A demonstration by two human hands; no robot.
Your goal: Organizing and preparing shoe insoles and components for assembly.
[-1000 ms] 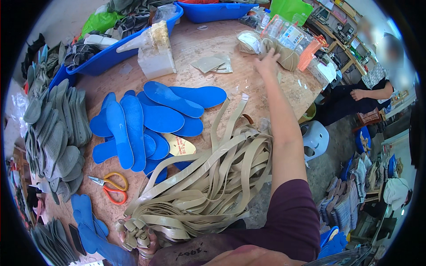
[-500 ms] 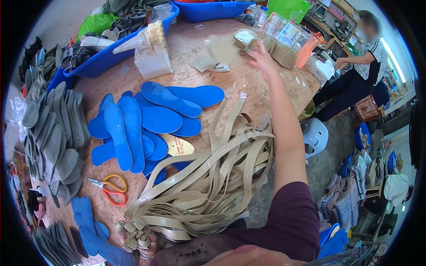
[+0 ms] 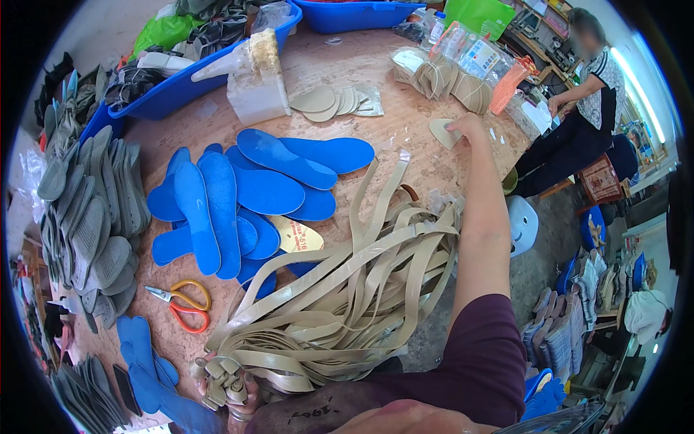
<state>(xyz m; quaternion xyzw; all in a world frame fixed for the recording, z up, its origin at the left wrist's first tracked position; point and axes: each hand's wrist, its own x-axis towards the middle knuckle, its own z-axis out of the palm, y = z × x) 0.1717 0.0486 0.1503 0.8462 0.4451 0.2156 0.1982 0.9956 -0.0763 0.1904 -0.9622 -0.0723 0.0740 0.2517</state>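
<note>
Unlike a half-second ago, one flat, beige, rounded piece [image 3: 441, 134] is being pinched by the right hand [image 3: 470, 130] over the mottled brown table [image 3: 397, 134]. One bunch of long, beige strips [image 3: 318, 322] is still being gripped by the left hand [image 3: 251, 396], near one red-and-orange-handled pair of scissors [image 3: 171, 296].

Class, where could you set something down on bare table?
Mostly bare: beyond the beige pieces, toward the far blue tub; and between the blue insoles and right hand. Crowded: left side, with grey soles, and in front, under beige strips.
</note>
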